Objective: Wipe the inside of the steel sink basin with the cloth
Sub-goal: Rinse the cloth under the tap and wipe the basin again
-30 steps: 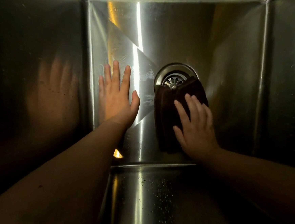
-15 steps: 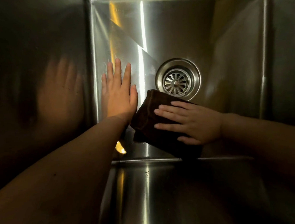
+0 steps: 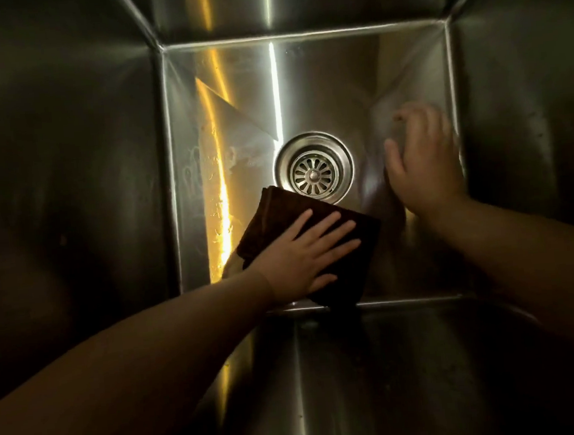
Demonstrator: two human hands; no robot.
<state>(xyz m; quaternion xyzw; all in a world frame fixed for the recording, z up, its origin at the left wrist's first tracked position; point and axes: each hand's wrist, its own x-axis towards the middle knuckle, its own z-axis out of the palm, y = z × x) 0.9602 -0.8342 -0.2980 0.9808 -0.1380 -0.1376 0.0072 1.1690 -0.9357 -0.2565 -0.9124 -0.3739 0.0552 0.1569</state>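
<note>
While nothing really blocks the steel sink basin (image 3: 302, 78), the round drain strainer (image 3: 314, 175) sits mid-floor, with smeary wet streaks (image 3: 213, 175) off to its left. The dark folded cloth (image 3: 275, 214) lies on the floor just beside the drain's near-left rim, its back corner against the near wall. The left hand (image 3: 302, 254) presses flat on it, fingers (image 3: 334, 230) straight and spread. The right hand (image 3: 425, 165) is by the right wall, loose, grasping nothing; its fingertips are blurred. Walls are mostly dark.
</note>
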